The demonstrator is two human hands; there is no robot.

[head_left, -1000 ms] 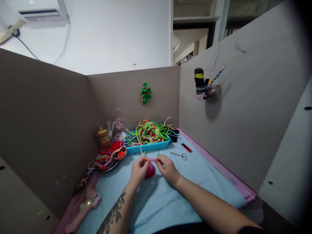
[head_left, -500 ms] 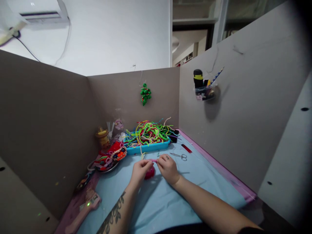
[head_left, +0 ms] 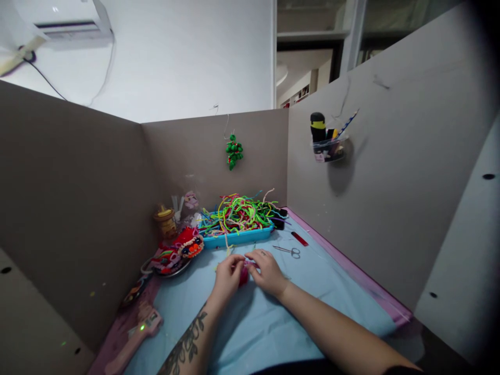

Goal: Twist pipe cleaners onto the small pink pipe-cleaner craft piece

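Left hand point(head_left: 228, 273): thumb and index nearly closed, pinching a small pink piece point(head_left: 247, 264); right hand point(head_left: 267, 272): fingers curled around the other side of it, thumb and index a bit apart, can't tell if they grip; pink piece sits between both hands, above the blue-covered surface point(head_left: 273, 325); dark pink item point(head_left: 243, 277) just below it, partly hidden by the hands; scissors point(head_left: 287, 252) near the right hand; blue tray point(head_left: 238, 238) of fuzzy stems point(head_left: 244, 211) beyond both hands.
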